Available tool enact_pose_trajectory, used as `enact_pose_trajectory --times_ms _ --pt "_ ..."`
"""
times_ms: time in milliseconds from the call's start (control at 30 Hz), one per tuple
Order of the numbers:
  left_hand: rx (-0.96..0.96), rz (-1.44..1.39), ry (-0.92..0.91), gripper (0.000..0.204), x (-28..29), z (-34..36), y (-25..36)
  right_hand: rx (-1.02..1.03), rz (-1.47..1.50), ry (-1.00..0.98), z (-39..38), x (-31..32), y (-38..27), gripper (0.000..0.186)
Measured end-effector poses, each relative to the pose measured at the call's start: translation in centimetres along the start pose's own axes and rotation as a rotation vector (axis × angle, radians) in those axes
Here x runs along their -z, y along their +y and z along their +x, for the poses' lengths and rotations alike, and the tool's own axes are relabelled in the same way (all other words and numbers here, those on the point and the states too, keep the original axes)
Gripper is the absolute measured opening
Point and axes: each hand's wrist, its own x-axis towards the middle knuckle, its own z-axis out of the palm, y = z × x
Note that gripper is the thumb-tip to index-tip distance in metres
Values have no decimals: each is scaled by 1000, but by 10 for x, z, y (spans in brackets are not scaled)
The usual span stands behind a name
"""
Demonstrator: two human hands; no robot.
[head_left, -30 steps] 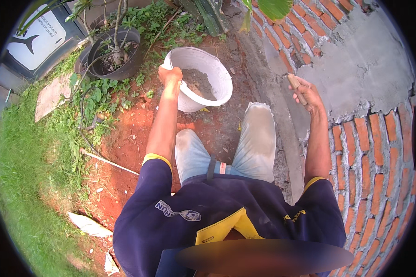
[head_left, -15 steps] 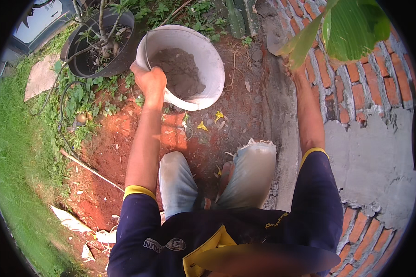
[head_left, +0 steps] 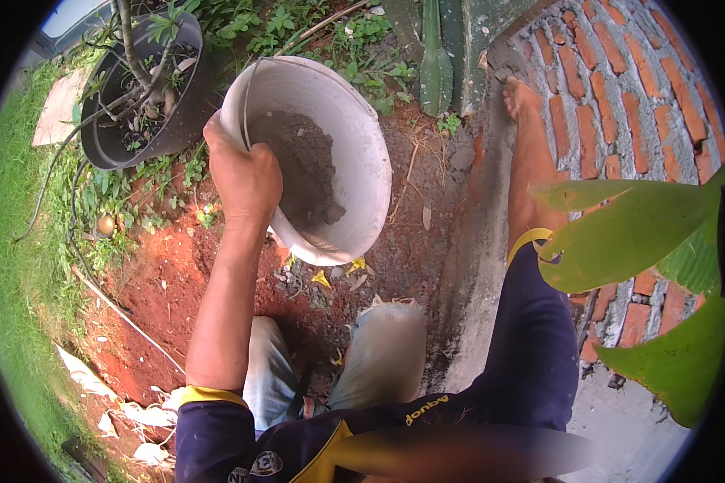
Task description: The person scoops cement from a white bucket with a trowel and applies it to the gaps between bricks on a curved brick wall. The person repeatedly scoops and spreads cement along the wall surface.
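Observation:
My left hand (head_left: pixel 246 173) grips the near rim of a white bucket (head_left: pixel 366 153), which is tilted toward me above the red soil. A lump of grey mortar (head_left: pixel 306 169) lies inside it. My right arm stretches forward along the foot of the brick wall (head_left: pixel 620 105). My right hand (head_left: pixel 522 98) rests against the wall's grey lower edge with its fingers curled. Whether it holds anything is not visible. My knees in pale trousers (head_left: pixel 379 354) are below the bucket.
A black plant pot (head_left: pixel 113 137) with bare stems stands left of the bucket. Large green leaves (head_left: pixel 620 233) hang in front of the wall at right. Grass (head_left: pixel 16 282) borders the soil at left, and white scraps (head_left: pixel 89 378) lie near my left elbow.
The bucket has come closer and tipped toward me in my left hand. My right arm has reached further forward along the wall. The green leaves have shifted to the right side of the view.

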Motion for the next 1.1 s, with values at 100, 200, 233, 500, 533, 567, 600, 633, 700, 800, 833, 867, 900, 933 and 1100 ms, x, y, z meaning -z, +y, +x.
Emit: enact_pose_trajectory --times_ms 100,200,233,500,533,567,600,633,700,800,833,867,900,933,1100 --pt "-2 38 -9 53 -5 0 3 32 113 33 10 -7 11 32" --pt "-10 48 10 52 -5 0 -2 67 240 33 7 -2 23 44" --pt "19 56 7 53 -3 0 -4 43 278 28 1 3 27 48" --pt "110 25 -25 51 21 3 -22 446 260 -39 -180 69 28 48" --pt "119 15 -28 51 20 3 -22 520 331 -98 -216 77 25 46" --pt "102 -4 -40 51 18 3 -21 486 276 -105 -252 83 23 45" --pt "154 -24 -68 51 17 3 -19 387 183 -163 -287 94 21 43" --pt "183 -11 -72 52 16 2 -18 286 95 -207 -319 100 20 40" --pt "187 3 -79 52 15 1 -14 345 -25 -308 -369 98 27 41" --pt "238 -44 -115 53 20 0 -12 542 -243 -271 -406 93 42 47" --pt "253 -63 -127 53 24 0 -13 673 -282 -203 -412 93 48 46" --pt "250 -42 -108 52 28 -1 -16 749 -336 -163 -412 97 52 46" --pt "236 -31 -83 51 32 -2 -19 689 -284 -86 -410 100 57 46" --pt "229 -12 -63 51 35 -2 -22 571 -243 -35 -403 110 58 46" --pt "133 -78 -50 46 26 2 -31 163 -213 -95 -322 152 53 53"
